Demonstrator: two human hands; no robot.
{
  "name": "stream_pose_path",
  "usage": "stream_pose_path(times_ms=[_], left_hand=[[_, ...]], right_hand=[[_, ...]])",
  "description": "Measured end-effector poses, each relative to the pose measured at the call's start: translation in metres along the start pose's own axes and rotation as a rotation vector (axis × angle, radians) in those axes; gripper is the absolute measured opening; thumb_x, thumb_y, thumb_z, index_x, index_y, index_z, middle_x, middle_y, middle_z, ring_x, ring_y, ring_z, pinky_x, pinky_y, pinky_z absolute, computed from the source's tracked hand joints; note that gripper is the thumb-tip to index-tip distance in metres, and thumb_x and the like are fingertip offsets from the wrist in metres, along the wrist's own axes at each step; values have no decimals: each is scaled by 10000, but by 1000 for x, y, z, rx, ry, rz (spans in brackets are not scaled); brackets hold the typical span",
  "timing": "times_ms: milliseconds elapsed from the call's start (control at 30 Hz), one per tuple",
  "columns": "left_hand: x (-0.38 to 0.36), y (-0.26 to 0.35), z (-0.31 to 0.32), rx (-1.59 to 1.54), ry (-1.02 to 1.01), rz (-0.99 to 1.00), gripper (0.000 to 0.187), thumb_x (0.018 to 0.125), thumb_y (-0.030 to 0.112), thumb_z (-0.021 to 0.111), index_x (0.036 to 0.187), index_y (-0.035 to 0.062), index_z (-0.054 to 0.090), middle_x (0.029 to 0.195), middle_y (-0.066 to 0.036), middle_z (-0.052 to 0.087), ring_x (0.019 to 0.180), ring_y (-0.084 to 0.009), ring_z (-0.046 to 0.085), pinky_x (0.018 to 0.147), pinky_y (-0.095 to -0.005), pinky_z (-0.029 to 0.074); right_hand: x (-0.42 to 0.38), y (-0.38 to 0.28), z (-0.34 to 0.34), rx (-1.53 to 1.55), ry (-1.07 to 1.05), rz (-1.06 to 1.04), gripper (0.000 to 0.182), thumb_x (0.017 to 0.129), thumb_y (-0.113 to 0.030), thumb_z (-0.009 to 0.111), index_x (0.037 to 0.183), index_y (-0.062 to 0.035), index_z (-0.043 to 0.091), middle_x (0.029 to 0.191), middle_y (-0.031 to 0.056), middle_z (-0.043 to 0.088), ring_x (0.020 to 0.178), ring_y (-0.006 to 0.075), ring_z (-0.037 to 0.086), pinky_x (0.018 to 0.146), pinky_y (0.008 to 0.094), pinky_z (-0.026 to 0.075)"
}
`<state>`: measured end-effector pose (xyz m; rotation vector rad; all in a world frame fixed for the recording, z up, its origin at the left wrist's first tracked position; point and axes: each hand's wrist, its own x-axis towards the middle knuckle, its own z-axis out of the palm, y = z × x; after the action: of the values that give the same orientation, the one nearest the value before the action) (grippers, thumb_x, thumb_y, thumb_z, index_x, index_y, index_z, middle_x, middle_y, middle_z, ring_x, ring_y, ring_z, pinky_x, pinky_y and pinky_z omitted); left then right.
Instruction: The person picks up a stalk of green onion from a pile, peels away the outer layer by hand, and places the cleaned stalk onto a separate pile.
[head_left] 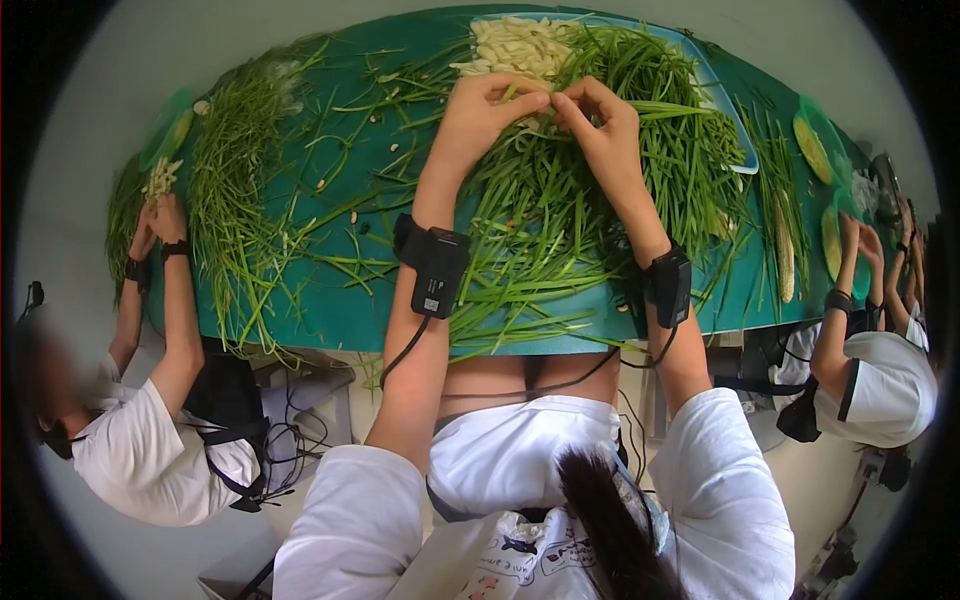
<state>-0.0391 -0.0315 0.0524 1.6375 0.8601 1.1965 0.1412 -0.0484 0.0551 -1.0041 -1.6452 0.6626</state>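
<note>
My left hand (490,108) and my right hand (604,118) meet above the far part of the table, both with fingers closed in a pinch. A thin green stalk (509,93) shows at my left fingers; its end is mostly hidden where the fingertips of both hands come together. Just beyond them, a blue-rimmed tray (748,150) holds a heap of pale cream pieces (520,45) and long green leafy stalks (640,65). Under my hands and forearms spreads a thick pile of loose green stalks (545,205). Each of my wrists has a black strapped device.
The green table (345,195) bears scattered stalks and small bits. To the left, another person's hands (160,220) hold pale pieces near a stalk heap (235,170). Rightward lie a pale corn-like cob (784,245) and green baskets (815,140), beside other people's hands (862,238).
</note>
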Motion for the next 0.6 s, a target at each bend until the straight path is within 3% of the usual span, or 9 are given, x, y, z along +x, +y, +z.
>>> stream_pose_path(times_ms=[167,333,467,533,600], left_hand=[[1,0,1,-16,44,-12,227,866,196,726,995,11,706,826,20,641,720,-40,518,630,-208,397],[2,3,3,-2,19,96,226,865,184,724,991,2,683,852,24,623,750,-46,517,642,-211,397],[5,-6,6,8,50,149,233,868,188,722,1003,2,685,804,44,597,706,-34,492,606,-204,371],[3,0,6,34,36,-4,221,884,194,703,1004,9,690,772,59,591,665,-15,465,566,-193,337],[3,0,6,9,27,-9,220,892,198,692,1008,11,693,758,65,590,643,-8,450,546,-193,318]], right_hand=[[-1,0,1,28,-19,-5,181,910,-156,618,862,18,611,687,53,612,650,96,556,622,259,445],[-2,-4,3,0,-28,-30,195,922,-167,599,873,22,602,666,53,591,616,101,532,596,264,433],[-2,-1,1,34,-52,57,193,925,-166,592,877,21,598,641,42,555,583,106,479,567,264,404],[-3,1,1,33,-57,54,191,924,-164,593,876,21,597,634,39,542,574,108,459,558,263,393],[-4,0,4,-21,25,5,170,913,-149,615,899,19,594,669,53,578,590,116,519,567,267,423]])
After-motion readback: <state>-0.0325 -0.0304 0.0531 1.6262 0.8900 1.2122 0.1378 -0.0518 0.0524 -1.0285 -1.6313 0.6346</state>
